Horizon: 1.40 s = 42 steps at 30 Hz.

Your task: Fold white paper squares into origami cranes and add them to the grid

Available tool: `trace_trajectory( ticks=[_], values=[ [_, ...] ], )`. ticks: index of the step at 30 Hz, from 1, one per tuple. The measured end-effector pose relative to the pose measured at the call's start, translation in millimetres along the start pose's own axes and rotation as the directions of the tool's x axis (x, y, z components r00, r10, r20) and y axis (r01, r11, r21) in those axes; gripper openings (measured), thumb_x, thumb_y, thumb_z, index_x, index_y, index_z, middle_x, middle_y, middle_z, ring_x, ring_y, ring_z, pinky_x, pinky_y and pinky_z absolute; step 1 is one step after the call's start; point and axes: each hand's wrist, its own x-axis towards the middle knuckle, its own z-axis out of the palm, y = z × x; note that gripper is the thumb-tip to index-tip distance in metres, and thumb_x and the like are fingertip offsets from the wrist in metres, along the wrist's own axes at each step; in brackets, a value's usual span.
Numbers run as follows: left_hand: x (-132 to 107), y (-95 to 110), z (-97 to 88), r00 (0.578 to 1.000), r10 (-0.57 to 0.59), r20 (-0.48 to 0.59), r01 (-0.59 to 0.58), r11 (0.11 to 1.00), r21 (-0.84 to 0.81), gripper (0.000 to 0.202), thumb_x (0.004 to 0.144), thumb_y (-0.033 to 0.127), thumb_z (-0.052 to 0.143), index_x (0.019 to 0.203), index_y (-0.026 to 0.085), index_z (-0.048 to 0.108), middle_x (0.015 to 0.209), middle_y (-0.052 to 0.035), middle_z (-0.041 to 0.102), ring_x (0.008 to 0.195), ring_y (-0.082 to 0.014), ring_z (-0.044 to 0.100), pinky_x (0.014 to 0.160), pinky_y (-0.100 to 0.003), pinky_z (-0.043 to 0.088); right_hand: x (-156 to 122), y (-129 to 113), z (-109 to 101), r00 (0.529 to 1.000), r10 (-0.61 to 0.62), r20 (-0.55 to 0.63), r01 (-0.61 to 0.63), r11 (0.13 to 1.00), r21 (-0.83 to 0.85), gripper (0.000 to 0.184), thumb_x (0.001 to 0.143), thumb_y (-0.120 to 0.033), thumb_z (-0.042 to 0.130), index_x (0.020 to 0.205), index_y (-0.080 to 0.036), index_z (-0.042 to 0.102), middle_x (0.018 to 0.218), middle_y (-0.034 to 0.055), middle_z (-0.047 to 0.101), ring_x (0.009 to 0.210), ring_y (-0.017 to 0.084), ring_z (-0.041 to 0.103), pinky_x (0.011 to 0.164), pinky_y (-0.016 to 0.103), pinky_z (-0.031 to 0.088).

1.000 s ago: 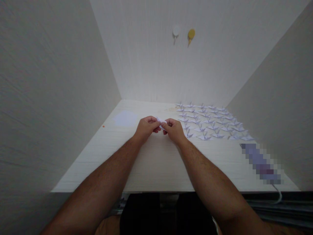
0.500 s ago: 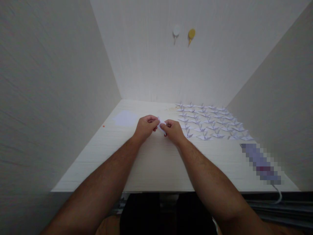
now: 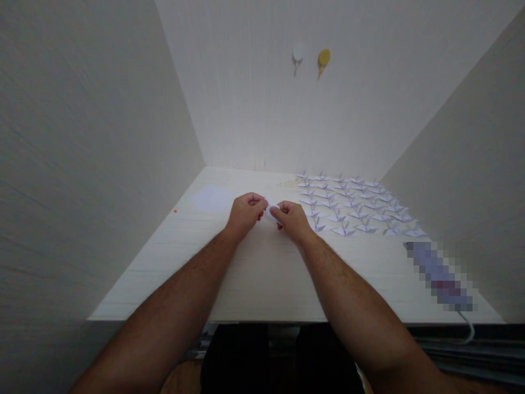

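Observation:
Between my two hands is a small piece of folded white paper, held just above the middle of the table. My left hand is closed, its thumb and fingertips pinching the paper's left tip. From the other side my right hand grips the paper's body, thumb on top and fingers curled beneath. Much of the paper is covered by my fingers, so its exact folds cannot be made out. Right of my hands, folded white paper cranes stand in several rows.
White paper sheets lie left of my hands, near a tiny orange bit. A blurred-out flat object with a cable rests at the right front. Walls enclose the table; a white hook and a yellow hook hang behind.
The folded paper has turned slightly in my fingers, and its left tip sits lower between them. Both hands keep their grip, and the view has shifted a little.

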Motion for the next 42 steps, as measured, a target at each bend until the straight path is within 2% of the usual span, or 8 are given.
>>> trace_trajectory(
  ticks=[5,13,19,32,42],
  values=[
    [-0.4,2.0,-0.9,0.999,0.015,-0.037,-0.013,0.999,0.044,0.010,0.068,0.025,0.067,0.068,0.016,0.061,0.048,0.0038,0.054,0.043,-0.0086,0.045,0.043,-0.021,0.033,0.4,1.2,1.7,1.000,0.017,-0.004,-0.017,1.000,0.008,0.027,0.077,-0.042,0.065,0.067,-0.018,0.059,0.048,-0.0042,0.055,0.039,0.008,0.046,0.039,0.019,0.032],
    [-0.1,0.0,-0.1,0.997,0.069,-0.034,-0.067,0.996,0.059,0.016,0.069,0.029,0.070,0.075,0.016,0.064,0.053,0.0023,0.059,0.044,-0.0095,0.050,0.043,-0.021,0.038,2.6,5.3,4.0,0.998,-0.037,-0.051,0.038,0.999,0.018,0.030,0.078,-0.045,0.064,0.067,-0.017,0.062,0.050,-0.0029,0.056,0.042,0.009,0.048,0.040,0.021,0.033],
    [0.3,-1.1,-0.1,0.995,0.093,-0.030,-0.090,0.991,0.098,0.018,0.073,0.033,0.069,0.071,0.015,0.065,0.049,0.0020,0.058,0.042,-0.0094,0.050,0.041,-0.020,0.038,5.6,9.2,5.6,0.992,-0.090,-0.088,0.087,0.995,-0.040,0.032,0.081,-0.046,0.061,0.068,-0.017,0.065,0.051,-0.0022,0.056,0.045,0.010,0.049,0.043,0.022,0.036],
    [-3.2,3.6,2.4,0.995,0.091,-0.034,-0.090,0.996,0.027,0.012,0.073,0.026,0.067,0.071,0.015,0.063,0.049,0.0015,0.059,0.042,-0.0092,0.053,0.043,-0.019,0.043,2.4,7.2,2.2,0.995,-0.092,-0.049,0.090,0.995,-0.030,0.029,0.080,-0.045,0.062,0.068,-0.018,0.058,0.048,-0.0035,0.055,0.043,0.010,0.047,0.044,0.022,0.034],
    [-1.5,-1.7,2.4,0.989,0.136,-0.052,-0.132,0.989,0.075,0.012,0.074,0.027,0.065,0.072,0.016,0.063,0.051,0.0018,0.060,0.044,-0.0093,0.054,0.043,-0.020,0.043,2.0,7.5,3.8,0.995,-0.086,-0.059,0.084,0.996,-0.024,0.028,0.079,-0.043,0.064,0.068,-0.019,0.058,0.048,-0.0041,0.054,0.042,0.009,0.045,0.043,0.022,0.032]
  ],
)
